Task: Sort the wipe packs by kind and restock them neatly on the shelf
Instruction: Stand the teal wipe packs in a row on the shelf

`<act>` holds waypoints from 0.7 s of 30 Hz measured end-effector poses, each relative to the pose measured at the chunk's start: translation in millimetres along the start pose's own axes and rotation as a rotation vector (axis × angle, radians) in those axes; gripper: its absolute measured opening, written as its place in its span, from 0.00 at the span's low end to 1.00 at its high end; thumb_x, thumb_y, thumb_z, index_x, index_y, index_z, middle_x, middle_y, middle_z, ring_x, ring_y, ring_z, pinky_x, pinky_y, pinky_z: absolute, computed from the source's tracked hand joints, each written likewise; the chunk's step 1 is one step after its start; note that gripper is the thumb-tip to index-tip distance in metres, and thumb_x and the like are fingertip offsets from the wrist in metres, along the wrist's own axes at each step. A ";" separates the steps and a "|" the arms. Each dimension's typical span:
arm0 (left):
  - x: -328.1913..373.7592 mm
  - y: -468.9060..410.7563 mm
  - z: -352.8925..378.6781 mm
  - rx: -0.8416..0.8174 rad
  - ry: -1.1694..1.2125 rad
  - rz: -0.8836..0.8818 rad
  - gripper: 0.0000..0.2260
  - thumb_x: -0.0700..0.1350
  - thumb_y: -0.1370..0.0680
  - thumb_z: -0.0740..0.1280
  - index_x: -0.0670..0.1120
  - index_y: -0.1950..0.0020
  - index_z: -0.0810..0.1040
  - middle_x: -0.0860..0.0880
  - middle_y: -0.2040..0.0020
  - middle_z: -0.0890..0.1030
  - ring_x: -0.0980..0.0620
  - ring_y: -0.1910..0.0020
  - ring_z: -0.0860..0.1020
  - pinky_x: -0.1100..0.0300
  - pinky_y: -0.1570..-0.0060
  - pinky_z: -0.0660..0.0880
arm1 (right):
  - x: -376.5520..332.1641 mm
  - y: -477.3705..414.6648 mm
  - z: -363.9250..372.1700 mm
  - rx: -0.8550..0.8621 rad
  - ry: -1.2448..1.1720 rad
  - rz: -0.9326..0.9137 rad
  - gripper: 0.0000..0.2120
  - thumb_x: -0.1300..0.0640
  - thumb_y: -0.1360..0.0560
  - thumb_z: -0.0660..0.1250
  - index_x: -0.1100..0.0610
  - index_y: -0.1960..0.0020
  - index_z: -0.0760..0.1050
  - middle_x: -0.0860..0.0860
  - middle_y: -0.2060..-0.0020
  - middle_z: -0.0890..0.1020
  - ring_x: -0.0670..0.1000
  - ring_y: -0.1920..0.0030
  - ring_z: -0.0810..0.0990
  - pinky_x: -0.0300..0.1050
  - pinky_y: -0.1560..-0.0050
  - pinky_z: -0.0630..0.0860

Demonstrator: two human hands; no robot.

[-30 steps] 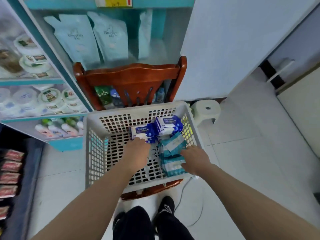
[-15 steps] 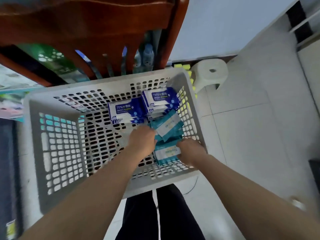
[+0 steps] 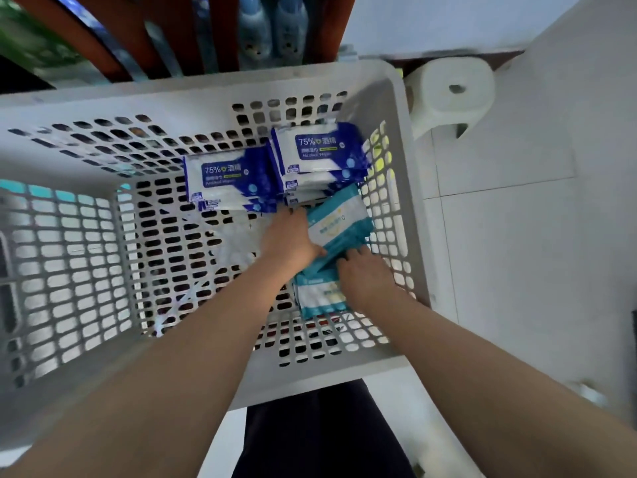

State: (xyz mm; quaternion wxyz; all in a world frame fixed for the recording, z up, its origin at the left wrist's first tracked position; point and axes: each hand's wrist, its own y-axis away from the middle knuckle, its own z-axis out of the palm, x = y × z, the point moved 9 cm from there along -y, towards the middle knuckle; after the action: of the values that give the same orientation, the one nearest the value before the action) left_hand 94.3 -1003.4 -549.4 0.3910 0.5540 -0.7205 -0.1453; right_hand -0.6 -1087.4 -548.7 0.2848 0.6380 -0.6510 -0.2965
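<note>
Both hands in basket (image 3: 406, 208) — on teal packs (image 3: 339, 224).
L hand (image 3: 289, 241) & R hand (image 3: 365, 276) fingers clamped on them; blue packs (image 3: 227, 179) behind.

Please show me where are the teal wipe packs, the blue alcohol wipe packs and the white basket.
teal wipe packs (image 3: 339, 224): head view, white label of the top pack.
blue alcohol wipe packs (image 3: 315, 146): head view, printed face of the right stack.
white basket (image 3: 401, 188): head view, right wall.

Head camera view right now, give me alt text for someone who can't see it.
Both hands, left and right, grasp teal wipe packs at the right side of a white perforated basket. Blue alcohol wipe packs lie stacked behind them.
</note>
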 end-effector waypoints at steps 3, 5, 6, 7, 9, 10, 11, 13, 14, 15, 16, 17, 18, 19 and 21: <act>-9.9 4.8 -0.1 -0.088 0.234 -0.003 0.22 0.44 0.34 0.78 0.44 0.42 0.77 0.49 0.47 0.79 0.50 0.48 0.78 0.58 0.51 0.74 | -1.6 -2.0 -6.1 -0.004 0.023 -0.004 0.17 0.58 0.25 0.63 0.55 0.37 0.72 0.54 0.40 0.75 0.56 0.38 0.71 0.50 0.40 0.68; -12.4 15.7 -9.0 -0.091 0.335 -0.003 0.18 0.41 0.30 0.75 0.43 0.42 0.75 0.51 0.49 0.78 0.52 0.50 0.77 0.60 0.54 0.71 | -5.4 -0.1 -5.6 -0.045 -0.019 -0.021 0.15 0.59 0.25 0.64 0.54 0.38 0.72 0.53 0.43 0.79 0.55 0.41 0.76 0.48 0.45 0.71; -14.6 21.4 -13.1 -0.087 0.377 -0.010 0.18 0.41 0.28 0.74 0.43 0.40 0.73 0.51 0.49 0.76 0.52 0.50 0.76 0.60 0.54 0.71 | -7.1 2.6 -5.1 -0.074 -0.057 -0.026 0.15 0.60 0.25 0.64 0.54 0.39 0.72 0.52 0.44 0.80 0.55 0.44 0.78 0.48 0.48 0.72; -17.5 27.5 -15.6 -0.090 0.404 -0.021 0.19 0.40 0.27 0.72 0.43 0.39 0.71 0.52 0.48 0.75 0.53 0.49 0.75 0.58 0.52 0.72 | -8.6 6.6 -5.7 -0.095 -0.091 -0.030 0.15 0.61 0.25 0.64 0.54 0.38 0.72 0.52 0.45 0.81 0.55 0.45 0.79 0.47 0.51 0.73; -24.8 40.1 -16.9 -0.108 0.459 -0.043 0.19 0.40 0.26 0.71 0.45 0.38 0.69 0.51 0.45 0.76 0.52 0.47 0.75 0.56 0.48 0.74 | -12.7 16.7 -13.0 -0.070 -0.130 -0.049 0.16 0.61 0.25 0.64 0.53 0.38 0.72 0.51 0.47 0.81 0.55 0.47 0.80 0.46 0.55 0.73; -29.6 47.0 -17.3 -0.116 0.496 -0.067 0.18 0.40 0.25 0.70 0.46 0.38 0.69 0.50 0.43 0.77 0.51 0.46 0.76 0.55 0.48 0.75 | -14.9 22.5 -18.7 -0.037 -0.147 -0.062 0.15 0.61 0.25 0.63 0.52 0.38 0.72 0.51 0.47 0.81 0.55 0.48 0.80 0.45 0.57 0.71; -35.6 54.0 -17.0 -0.125 0.543 -0.099 0.17 0.40 0.25 0.69 0.47 0.39 0.69 0.49 0.43 0.78 0.50 0.47 0.77 0.54 0.50 0.77 | -17.1 28.9 -25.2 -0.005 -0.172 -0.071 0.15 0.61 0.25 0.63 0.52 0.39 0.73 0.51 0.48 0.81 0.55 0.49 0.80 0.44 0.58 0.70; -43.8 72.4 -21.5 -0.120 0.666 -0.144 0.16 0.39 0.23 0.68 0.47 0.38 0.68 0.47 0.43 0.78 0.49 0.50 0.79 0.55 0.57 0.80 | -19.3 41.6 -35.8 0.038 -0.249 -0.070 0.12 0.61 0.24 0.62 0.52 0.42 0.74 0.51 0.49 0.82 0.55 0.50 0.80 0.42 0.60 0.68; -46.6 82.4 -25.8 -0.110 0.731 -0.159 0.16 0.39 0.23 0.67 0.47 0.37 0.68 0.46 0.43 0.78 0.49 0.50 0.80 0.57 0.61 0.80 | -18.9 47.7 -40.5 0.052 -0.300 -0.059 0.11 0.60 0.24 0.63 0.52 0.43 0.75 0.51 0.50 0.82 0.55 0.51 0.79 0.42 0.60 0.69; -50.7 92.4 -30.8 -0.090 0.778 -0.168 0.16 0.39 0.22 0.66 0.47 0.36 0.67 0.46 0.42 0.78 0.48 0.50 0.80 0.58 0.63 0.79 | -17.8 54.1 -45.3 0.067 -0.352 -0.044 0.09 0.59 0.24 0.63 0.52 0.45 0.75 0.51 0.50 0.82 0.54 0.51 0.79 0.43 0.60 0.70; -55.0 102.6 -37.7 -0.059 0.818 -0.173 0.16 0.40 0.22 0.66 0.47 0.36 0.67 0.46 0.40 0.78 0.48 0.50 0.80 0.59 0.63 0.78 | -16.5 60.5 -50.1 0.083 -0.399 -0.027 0.09 0.59 0.25 0.64 0.52 0.45 0.75 0.50 0.50 0.82 0.54 0.51 0.79 0.43 0.60 0.71; -59.2 112.4 -45.5 -0.022 0.838 -0.174 0.16 0.40 0.21 0.66 0.47 0.35 0.67 0.46 0.39 0.77 0.47 0.48 0.79 0.60 0.63 0.77 | -15.2 67.7 -55.6 0.105 -0.438 -0.011 0.09 0.58 0.25 0.66 0.51 0.45 0.75 0.49 0.49 0.82 0.53 0.51 0.79 0.43 0.59 0.73; -63.6 122.3 -55.3 0.024 0.850 -0.176 0.17 0.40 0.21 0.65 0.47 0.34 0.67 0.47 0.38 0.77 0.47 0.47 0.79 0.60 0.62 0.77 | -14.6 74.0 -60.6 0.129 -0.469 0.001 0.10 0.57 0.25 0.66 0.51 0.44 0.75 0.48 0.48 0.82 0.53 0.50 0.79 0.43 0.57 0.75; -68.0 131.9 -65.0 0.074 0.862 -0.180 0.16 0.40 0.21 0.65 0.47 0.34 0.67 0.49 0.39 0.76 0.48 0.46 0.78 0.61 0.62 0.76 | -15.0 80.8 -66.1 0.155 -0.495 0.008 0.11 0.56 0.25 0.67 0.51 0.43 0.75 0.48 0.48 0.82 0.53 0.49 0.79 0.44 0.56 0.76; -76.6 154.5 -84.9 0.176 0.937 -0.196 0.14 0.40 0.21 0.64 0.48 0.36 0.67 0.50 0.41 0.76 0.49 0.46 0.77 0.62 0.60 0.75 | -18.1 93.3 -76.5 0.199 -0.551 0.021 0.12 0.55 0.24 0.68 0.50 0.41 0.75 0.47 0.48 0.82 0.53 0.51 0.80 0.45 0.56 0.78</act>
State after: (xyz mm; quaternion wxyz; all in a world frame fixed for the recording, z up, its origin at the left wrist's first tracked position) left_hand 56.2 -861.4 -425.6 0.6095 0.6559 -0.4209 0.1453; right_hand -4.6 -1070.1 -427.9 0.0361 0.5516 -0.7362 -0.3905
